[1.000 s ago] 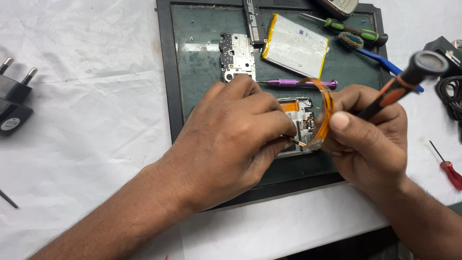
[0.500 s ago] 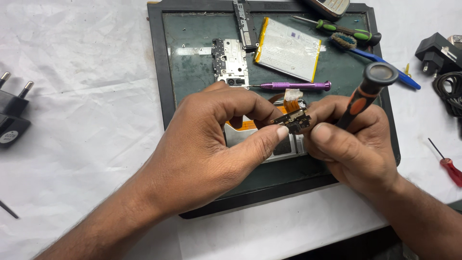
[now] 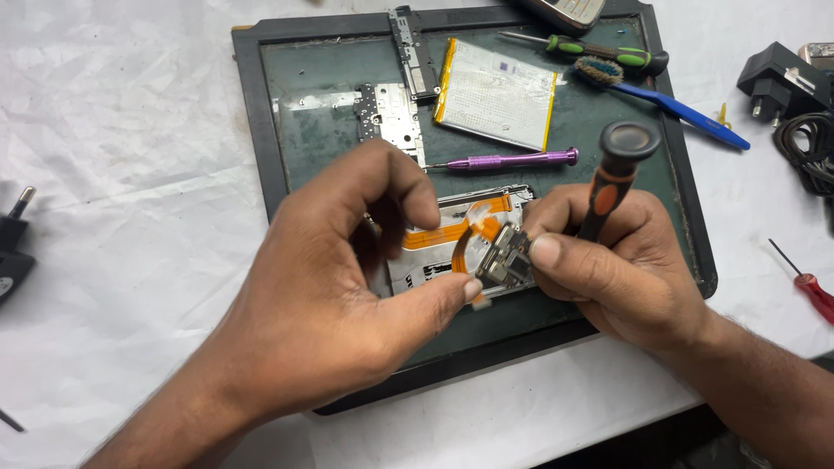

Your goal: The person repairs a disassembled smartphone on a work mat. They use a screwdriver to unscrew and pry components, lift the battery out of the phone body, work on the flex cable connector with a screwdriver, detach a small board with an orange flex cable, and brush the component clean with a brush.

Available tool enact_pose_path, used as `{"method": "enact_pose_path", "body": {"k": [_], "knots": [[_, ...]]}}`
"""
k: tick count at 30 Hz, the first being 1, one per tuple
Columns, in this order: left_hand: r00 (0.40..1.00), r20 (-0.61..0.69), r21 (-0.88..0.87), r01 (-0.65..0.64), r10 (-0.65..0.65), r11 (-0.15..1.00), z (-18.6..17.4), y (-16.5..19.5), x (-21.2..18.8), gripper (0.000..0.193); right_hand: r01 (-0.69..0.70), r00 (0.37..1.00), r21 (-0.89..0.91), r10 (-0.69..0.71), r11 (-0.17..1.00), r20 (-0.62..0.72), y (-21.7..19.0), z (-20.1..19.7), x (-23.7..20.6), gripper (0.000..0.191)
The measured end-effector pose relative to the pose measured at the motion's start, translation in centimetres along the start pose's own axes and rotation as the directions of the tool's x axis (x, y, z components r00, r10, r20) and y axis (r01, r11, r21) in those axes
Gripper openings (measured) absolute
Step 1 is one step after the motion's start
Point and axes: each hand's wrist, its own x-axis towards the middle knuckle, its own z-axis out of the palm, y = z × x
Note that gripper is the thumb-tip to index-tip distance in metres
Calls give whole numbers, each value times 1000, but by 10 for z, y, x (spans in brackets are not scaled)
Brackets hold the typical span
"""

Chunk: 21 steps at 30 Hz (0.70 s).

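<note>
Two hands meet over the dark work mat. The left hand and right hand both pinch a small metal phone part above the opened phone. The right hand also holds an orange-and-black screwdriver.

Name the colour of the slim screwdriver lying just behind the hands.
Purple screwdriver, clearest in the head view.

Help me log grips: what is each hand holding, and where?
Both hands pinch the small circuit board by its edges; right also holds the screwdriver by its shaft.
</note>
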Motion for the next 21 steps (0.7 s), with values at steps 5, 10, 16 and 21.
{"method": "enact_pose_path", "body": {"k": [5, 10, 16, 21], "knots": [[956, 65, 141, -294, 287, 945, -7, 8, -3, 63, -2, 1000, -300, 8, 954, 21, -3, 2, -3, 11], [938, 146, 118, -331, 313, 936, -3, 8, 0, 56, -17, 997, -337, 42, 941, 65, -4, 4, -3, 12], [950, 161, 124, -287, 266, 950, -1, 4, -1, 39, -2, 998, -273, 19, 962, 59, -3, 3, -2, 12], [942, 151, 186, -324, 299, 927, -1, 1, 0, 37, 41, 997, 56, -37, 998, -74, -7, -8, 3, 20]]}}
